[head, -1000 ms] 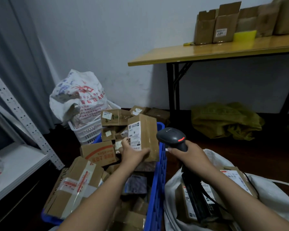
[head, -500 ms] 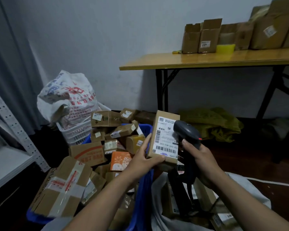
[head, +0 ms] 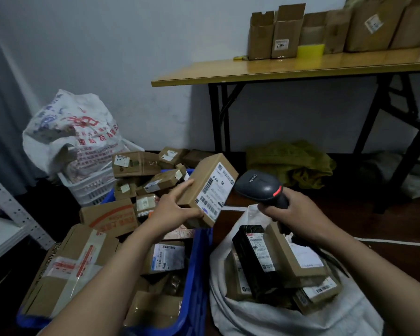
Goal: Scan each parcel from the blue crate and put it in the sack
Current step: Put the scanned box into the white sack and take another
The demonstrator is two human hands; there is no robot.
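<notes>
My left hand [head: 172,209] grips a brown cardboard parcel [head: 209,187] with a white barcode label, held tilted above the right rim of the blue crate [head: 199,267]. The label faces right, toward a dark handheld scanner [head: 262,187] with a red light, which my right hand [head: 296,214] holds by its handle. The crate is piled with several taped cardboard parcels. Below the scanner lies the white sack [head: 230,309], open, with several parcels inside, among them a black one [head: 255,253].
A printed white bag [head: 68,132] sits in a white basket [head: 87,185] behind the crate. A folding table [head: 289,69] with open cartons stands at the back right, an olive cloth [head: 291,163] under it. A white metal shelf [head: 3,229] stands at left.
My left hand lifted the parcel out of the crate, turned its label toward the scanner and now tilts it to the right. My right hand kept the scanner raised beside it.
</notes>
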